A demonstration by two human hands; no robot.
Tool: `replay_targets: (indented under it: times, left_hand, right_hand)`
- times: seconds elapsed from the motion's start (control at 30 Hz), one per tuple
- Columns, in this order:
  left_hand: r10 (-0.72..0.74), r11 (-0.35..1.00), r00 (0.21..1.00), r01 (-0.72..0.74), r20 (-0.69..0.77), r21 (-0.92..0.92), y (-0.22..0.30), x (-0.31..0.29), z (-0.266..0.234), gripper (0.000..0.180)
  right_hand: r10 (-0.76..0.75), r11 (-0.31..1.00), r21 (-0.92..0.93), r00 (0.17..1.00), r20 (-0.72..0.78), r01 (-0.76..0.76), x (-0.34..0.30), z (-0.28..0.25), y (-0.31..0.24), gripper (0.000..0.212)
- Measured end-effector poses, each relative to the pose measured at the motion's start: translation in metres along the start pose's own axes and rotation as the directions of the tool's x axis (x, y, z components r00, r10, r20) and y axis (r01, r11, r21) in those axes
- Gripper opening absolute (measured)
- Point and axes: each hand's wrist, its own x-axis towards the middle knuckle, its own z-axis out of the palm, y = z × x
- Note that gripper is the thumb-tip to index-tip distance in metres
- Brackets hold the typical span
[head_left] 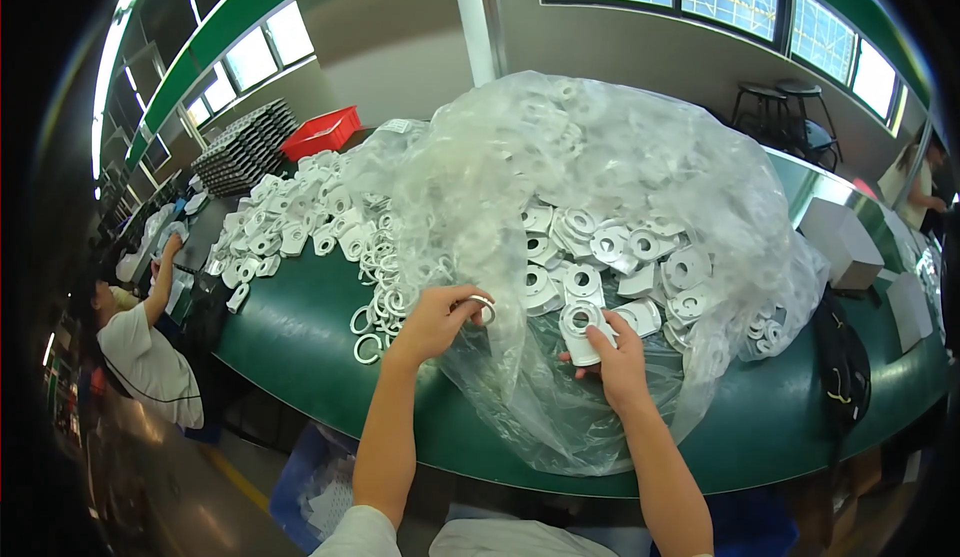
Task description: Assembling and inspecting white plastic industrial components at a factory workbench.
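Note:
My left hand (438, 321) is closed on a white ring (484, 307), held by its edge above the table. A white plastic housing with a round hole (579, 321) is gripped in my right hand (617, 364), its thumb on the front and its fingers behind. Just beyond that hand, many similar white housings (585, 247) spill from the mouth of a large clear plastic bag (470, 197). A pile of loose white rings (385, 277) lies left of the bag, close to my left hand.
The green table (300, 322) curves across the view. Farther left are heaped white parts (290, 212), a red bin (321, 133) and stacked dark trays (243, 147). At right sit white boxes (838, 242) and a black bag (843, 362). A person (150, 347) works at far left.

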Motion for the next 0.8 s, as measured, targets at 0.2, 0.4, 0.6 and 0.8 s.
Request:
replay_targets:
  times: [0.2,0.4,0.6,0.8]
  left_hand:
    - [-0.206,0.958,0.911,0.261,0.356,-0.114,0.057,0.017,0.007,0.017]
    - [-0.121,0.921,0.915,0.248,0.386,-0.3,0.041,0.035,0.02,0.018]
    - [0.097,0.957,0.991,-0.067,0.094,-0.284,0.037,0.029,0.035,0.018]
    - [0.549,0.836,0.814,-0.542,-0.189,0.091,0.029,0.031,0.057,0.013]
  right_hand:
    - [0.074,0.996,0.039,0.997,0.036,-0.075,-0.002,-0.003,-0.004,0.034]
    - [0.106,0.99,0.08,0.991,0.079,-0.112,-0.003,-0.004,0.001,0.035]
    - [0.132,0.985,0.103,0.986,0.098,-0.142,-0.005,-0.004,-0.004,0.035]
    - [0.113,0.98,0.141,0.978,0.174,-0.139,-0.008,0.005,-0.01,0.036]
